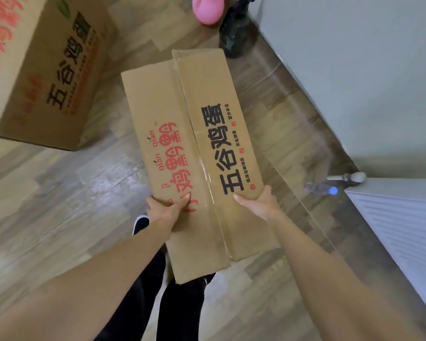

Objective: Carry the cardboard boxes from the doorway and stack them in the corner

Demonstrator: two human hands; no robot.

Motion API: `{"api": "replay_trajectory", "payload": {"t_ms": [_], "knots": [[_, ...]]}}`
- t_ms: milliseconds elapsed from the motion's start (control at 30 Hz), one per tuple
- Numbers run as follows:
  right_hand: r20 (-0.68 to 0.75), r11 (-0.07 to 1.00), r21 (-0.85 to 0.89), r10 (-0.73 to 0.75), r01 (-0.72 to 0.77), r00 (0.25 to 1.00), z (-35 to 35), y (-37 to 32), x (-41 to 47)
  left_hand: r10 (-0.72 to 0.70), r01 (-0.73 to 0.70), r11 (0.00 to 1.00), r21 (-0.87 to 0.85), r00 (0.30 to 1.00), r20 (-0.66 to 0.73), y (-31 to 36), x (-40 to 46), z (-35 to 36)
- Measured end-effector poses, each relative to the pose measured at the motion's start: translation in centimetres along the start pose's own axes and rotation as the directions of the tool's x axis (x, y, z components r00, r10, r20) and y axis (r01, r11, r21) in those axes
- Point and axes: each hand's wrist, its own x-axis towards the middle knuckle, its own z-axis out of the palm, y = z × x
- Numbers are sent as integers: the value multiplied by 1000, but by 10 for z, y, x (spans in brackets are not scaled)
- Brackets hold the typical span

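Observation:
I hold a long brown cardboard box [190, 134] with red and black printed characters above the wooden floor, in the middle of the view. My left hand [164, 209] grips its left edge with the thumb on top. On the right edge my right hand [258, 203] clamps the box the same way. A second, larger cardboard box [47, 77] with the same print stands on the floor at the upper left, apart from the one I carry.
A grey wall [354, 70] runs along the right, with a white radiator [403, 232] at the lower right. A black bag [236, 33] and a pink object [207, 8] lie near the wall at the top. A plastic bottle [322, 189] rests by the radiator.

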Motion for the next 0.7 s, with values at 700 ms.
{"api": "replay_trajectory", "payload": {"t_ms": [700], "knots": [[-155,953,203,-197,226,968,15,-147,66,150,-139,983,-119,984,96,117,91,-15]]}}
